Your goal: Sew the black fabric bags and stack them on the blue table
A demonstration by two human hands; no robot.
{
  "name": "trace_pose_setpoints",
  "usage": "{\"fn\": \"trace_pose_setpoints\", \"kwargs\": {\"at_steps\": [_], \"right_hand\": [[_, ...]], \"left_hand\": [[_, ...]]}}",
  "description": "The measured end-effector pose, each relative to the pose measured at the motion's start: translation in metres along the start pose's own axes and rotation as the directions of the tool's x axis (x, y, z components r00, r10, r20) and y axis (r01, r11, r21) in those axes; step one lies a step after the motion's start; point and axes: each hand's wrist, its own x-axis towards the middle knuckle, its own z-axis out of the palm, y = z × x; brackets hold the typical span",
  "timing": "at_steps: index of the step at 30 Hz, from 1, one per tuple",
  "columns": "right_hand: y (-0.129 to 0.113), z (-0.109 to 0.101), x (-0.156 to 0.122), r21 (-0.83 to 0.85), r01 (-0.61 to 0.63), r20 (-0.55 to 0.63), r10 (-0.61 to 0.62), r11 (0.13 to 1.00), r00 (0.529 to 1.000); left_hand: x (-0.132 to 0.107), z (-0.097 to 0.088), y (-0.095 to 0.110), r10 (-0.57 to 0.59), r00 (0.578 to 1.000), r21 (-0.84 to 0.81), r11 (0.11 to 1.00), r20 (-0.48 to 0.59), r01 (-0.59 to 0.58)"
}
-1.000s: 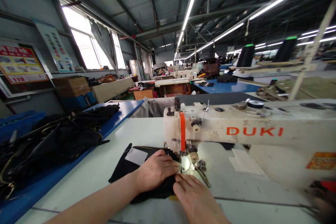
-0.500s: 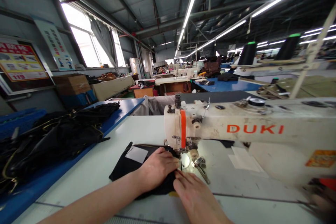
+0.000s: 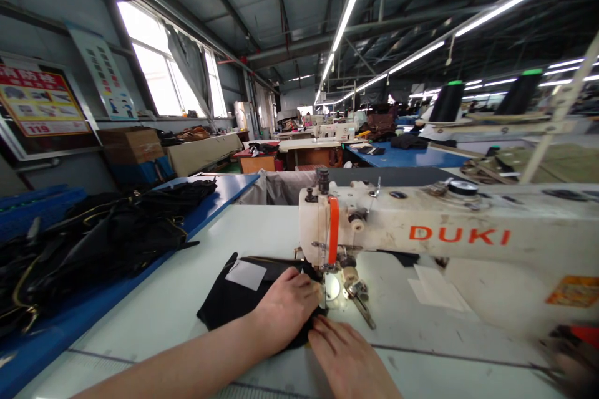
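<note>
On the pale worktable [image 3: 187, 324], directly before the person:

- Black fabric piece [image 3: 224, 305]: lies flat on the table, its right end at the needle area of the sewing machine. A white label [image 3: 246, 274] sits on its upper face, left of the hands.
- Left hand [image 3: 285, 305]: palm down on the fabric, fingers loosely bent and together, pressing rather than gripping; fingertips just beside the presser foot [image 3: 322, 277].
- Right hand [image 3: 344, 352]: palm down, fingers straight and close together, tips touching the near right edge of the fabric, just beside the left hand.
- Sewing machine [image 3: 444, 234]: white, worn, red lettering on the arm, an orange strip on the head; a small lamp lights the plate beneath the head.
- White paper patch [image 3: 435, 290]: flat on the table under the machine arm, well apart from the hands.

To the left:

- Blue table [image 3: 224, 190]: adjoins the worktable.
- Heap of black goods [image 3: 103, 243]: piled on the blue table; gold-coloured trim shows in places.
- Cardboard box [image 3: 131, 144] and red poster [image 3: 37, 103]: against the wall by the windows [image 3: 154, 78].

Behind the machine:

- Two dark thread cones [image 3: 447, 100]: upright on a stand, green at the top.
</note>
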Motion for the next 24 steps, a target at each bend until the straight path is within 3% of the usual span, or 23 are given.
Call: {"fn": "trace_pose_setpoints", "kwargs": {"at_steps": [4, 6, 9, 11, 17, 24], "right_hand": [[0.007, -0.016, 0.0, 0.166, -0.038, 0.161, 0.011, 0.985, 0.987], [0.012, -0.03, 0.004, 0.247, -0.115, 0.232, 0.057, 0.962, 0.971], [0.021, -0.046, 0.015, 0.244, -0.262, 0.271, 0.194, 0.934, 0.943], [0.026, -0.049, 0.022, 0.192, -0.293, 0.265, 0.239, 0.937, 0.934], [0.029, -0.037, 0.027, 0.118, -0.221, 0.247, 0.187, 0.968, 0.951], [0.028, -0.035, 0.027, 0.043, -0.174, 0.254, 0.158, 0.984, 0.954]], "left_hand": [[0.0, -0.002, 0.001, 0.015, 1.0, 0.019, 1.0, 0.018, -0.016], [0.0, -0.003, 0.001, 0.014, 0.999, 0.013, 1.0, 0.03, -0.015], [0.0, -0.004, 0.001, 0.0, 0.998, -0.007, 1.0, 0.058, 0.001], [-0.001, -0.005, 0.002, -0.012, 0.997, -0.022, 1.0, 0.073, 0.014], [-0.004, -0.012, 0.005, -0.043, 0.995, -0.069, 0.996, 0.091, 0.05], [-0.01, -0.011, 0.005, -0.121, 0.993, -0.242, 0.963, -0.01, 0.115]]}}
